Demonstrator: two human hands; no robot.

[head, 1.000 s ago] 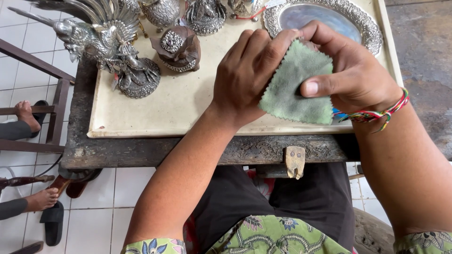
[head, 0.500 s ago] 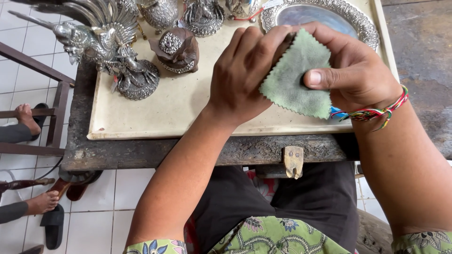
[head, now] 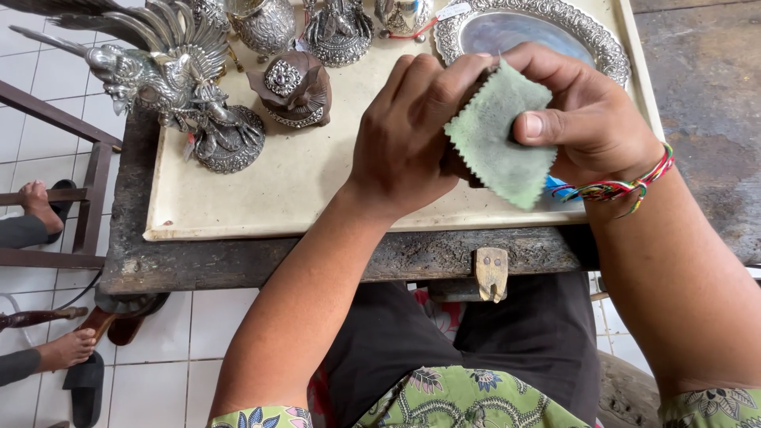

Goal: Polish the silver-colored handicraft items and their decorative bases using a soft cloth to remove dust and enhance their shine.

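My left hand and my right hand meet above the front of a cream board. A green cloth with a zigzag edge is pinched between them, with my right thumb pressed on its face. The cloth wraps a small dark object gripped in my left fingers; most of it is hidden. A woven coloured bracelet circles my right wrist.
Ornate silver pieces stand at the back of the board: a rooster figure, a dark lidded box, vessels and an oval tray. A worn wooden table carries the board. Another person's bare feet and sandals rest on the tiled floor at left.
Both hands and the cloth have shifted slightly up and away from me over the board. The cloth has turned a little under my right thumb.
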